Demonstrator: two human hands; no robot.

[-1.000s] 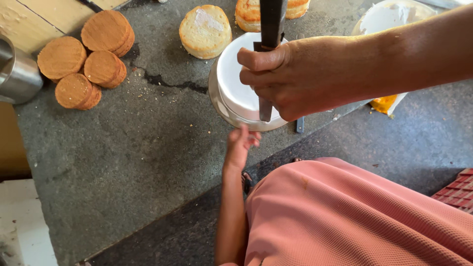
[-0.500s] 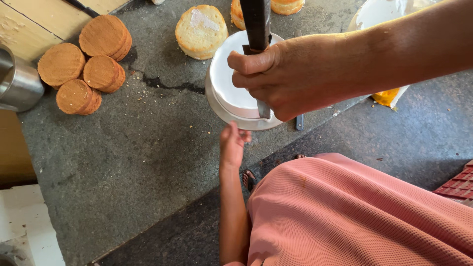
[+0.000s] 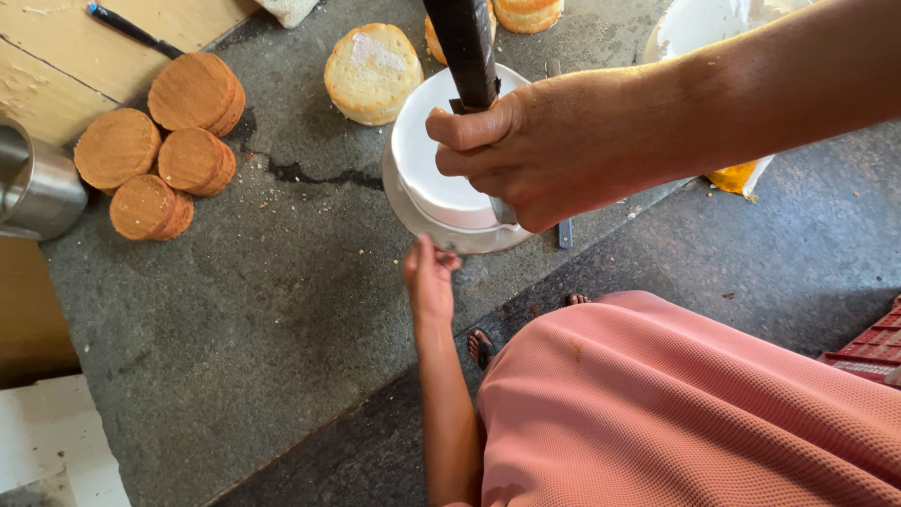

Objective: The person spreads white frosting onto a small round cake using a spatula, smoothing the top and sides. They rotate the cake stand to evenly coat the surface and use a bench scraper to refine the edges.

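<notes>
A white frosted round cake (image 3: 434, 164) sits on a white turntable (image 3: 419, 223) on a grey stone counter (image 3: 244, 310). My right hand (image 3: 544, 150) is closed around the dark handle of a long spatula knife (image 3: 465, 42). The knife stands upright, and its blade rests against the cake's near right side. My left hand (image 3: 430, 277) reaches up from below, its fingertips pinched on the turntable's near rim. My pink garment (image 3: 676, 413) fills the lower right.
Several brown cake rounds (image 3: 155, 155) lie at the left, beside a steel vessel (image 3: 38, 188). A pale sponge round (image 3: 373, 73) and another sponge round (image 3: 526, 11) lie behind the cake. A white container (image 3: 694, 28) and a yellow packet (image 3: 737, 176) are at the right. A red crate (image 3: 868, 347) stands on the floor.
My right hand and the knife have shifted slightly left along the cake's side. My left hand has stayed at the turntable rim.
</notes>
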